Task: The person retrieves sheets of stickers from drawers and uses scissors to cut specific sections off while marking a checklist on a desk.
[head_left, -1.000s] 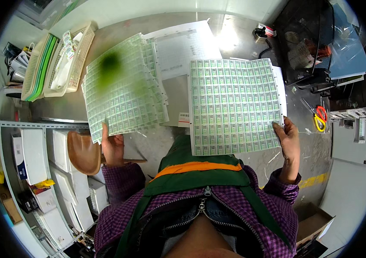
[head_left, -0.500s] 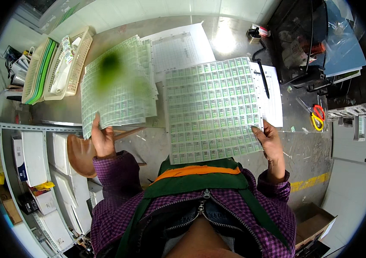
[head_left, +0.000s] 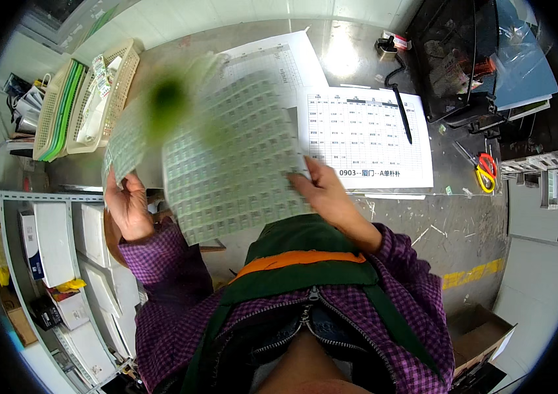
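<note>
My right hand [head_left: 321, 192] grips the lower right edge of a green-and-white sheet of small labels [head_left: 233, 157], held tilted above the grey metal table [head_left: 423, 217]. My left hand [head_left: 127, 207] holds a second label sheet [head_left: 125, 141] at its lower edge; that sheet lies partly behind the first and is blurred. The two sheets overlap in front of my chest. A printed white table sheet [head_left: 364, 134] lies flat on the table just right of my right hand.
A black pen [head_left: 402, 118] rests on the printed sheet. Cream plastic baskets [head_left: 88, 98] stand at the far left. A black wire rack with blue folders [head_left: 482, 59] is at the far right, scissors [head_left: 486, 172] below it. White boxes [head_left: 56, 243] fill shelves on the left.
My right hand has swept its label sheet leftward until it overlaps the left sheet. This uncovered the printed table sheet on the table. The left hand stayed roughly in place.
</note>
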The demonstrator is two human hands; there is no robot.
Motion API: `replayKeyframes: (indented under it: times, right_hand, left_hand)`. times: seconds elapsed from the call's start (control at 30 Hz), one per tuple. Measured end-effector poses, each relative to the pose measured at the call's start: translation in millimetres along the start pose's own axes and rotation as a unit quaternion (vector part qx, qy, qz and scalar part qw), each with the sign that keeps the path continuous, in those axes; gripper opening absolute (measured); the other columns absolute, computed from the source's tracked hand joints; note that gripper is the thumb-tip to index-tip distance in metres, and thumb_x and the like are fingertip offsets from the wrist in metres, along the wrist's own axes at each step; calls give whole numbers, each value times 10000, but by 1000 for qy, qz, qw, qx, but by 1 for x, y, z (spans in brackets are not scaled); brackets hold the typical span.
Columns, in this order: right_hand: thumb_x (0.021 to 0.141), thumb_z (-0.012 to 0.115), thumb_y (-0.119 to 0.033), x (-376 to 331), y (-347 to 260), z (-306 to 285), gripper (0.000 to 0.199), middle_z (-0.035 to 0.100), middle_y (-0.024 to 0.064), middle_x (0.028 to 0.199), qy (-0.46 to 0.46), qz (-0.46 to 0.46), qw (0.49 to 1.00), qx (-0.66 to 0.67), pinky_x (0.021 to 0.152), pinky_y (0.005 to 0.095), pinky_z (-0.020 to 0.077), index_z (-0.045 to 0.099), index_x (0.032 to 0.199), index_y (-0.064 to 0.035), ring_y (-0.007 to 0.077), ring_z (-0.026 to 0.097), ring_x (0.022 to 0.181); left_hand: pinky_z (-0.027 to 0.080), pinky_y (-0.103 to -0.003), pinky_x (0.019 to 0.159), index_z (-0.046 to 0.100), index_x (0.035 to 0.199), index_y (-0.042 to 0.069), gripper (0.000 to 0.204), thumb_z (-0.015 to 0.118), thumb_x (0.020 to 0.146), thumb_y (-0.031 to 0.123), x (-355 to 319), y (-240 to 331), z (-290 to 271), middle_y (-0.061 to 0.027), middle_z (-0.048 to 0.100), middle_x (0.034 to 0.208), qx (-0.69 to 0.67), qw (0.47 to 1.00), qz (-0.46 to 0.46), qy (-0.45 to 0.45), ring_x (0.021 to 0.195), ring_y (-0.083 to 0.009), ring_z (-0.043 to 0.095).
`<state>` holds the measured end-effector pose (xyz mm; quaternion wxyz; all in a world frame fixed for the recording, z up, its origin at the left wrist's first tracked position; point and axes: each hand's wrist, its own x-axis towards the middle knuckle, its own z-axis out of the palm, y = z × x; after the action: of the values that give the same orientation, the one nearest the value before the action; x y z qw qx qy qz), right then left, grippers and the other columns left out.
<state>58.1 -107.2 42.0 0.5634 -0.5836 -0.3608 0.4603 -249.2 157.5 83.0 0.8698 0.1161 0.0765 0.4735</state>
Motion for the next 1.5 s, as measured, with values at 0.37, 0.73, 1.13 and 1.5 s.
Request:
replayKeyframes:
  times: [0.37, 0.73, 1.13, 1.5]
  right_hand:
    - [895, 596, -102, 70, 12, 75, 405, 628, 180, 1140, -32, -40, 992, 112, 903, 327, 467, 503, 1241, 86, 220, 596, 1035]
    - [877, 587, -96, 122, 29, 91, 412, 599, 267, 1186, -14, -114, 990, 83, 961, 390, 444, 493, 1230, 95, 367, 587, 1109]
    - [906, 540, -82, 78, 0, 53, 372, 630, 193, 1135, -18, -114, 979, -169, 898, 341, 477, 526, 1252, 56, 297, 627, 1006]
    - [910, 588, -46, 1, -3, -48, 152, 684, 91, 932, 230, -146, 933, -236, 737, 275, 509, 664, 1033, -2, 140, 625, 813]
  left_hand:
    - [537, -402, 931, 471, 1280, -50, 379, 554, 949, 115, -82, -75, -11, -172, 573, 1252, 272, 945, 87, 162, 1124, -274, 588]
    - [514, -253, 668, 594, 1161, 54, 468, 481, 986, 472, -98, -88, -34, -85, 683, 1000, 388, 881, -155, 222, 767, -123, 629]
    - [497, -210, 584, 589, 858, 78, 203, 589, 972, 245, -70, -96, -58, 11, 570, 666, 342, 898, 34, 275, 612, -68, 559]
    - [538, -271, 668, 659, 1063, -28, 284, 553, 980, 222, -84, -114, -32, -117, 701, 917, 483, 831, -242, 129, 710, -118, 631]
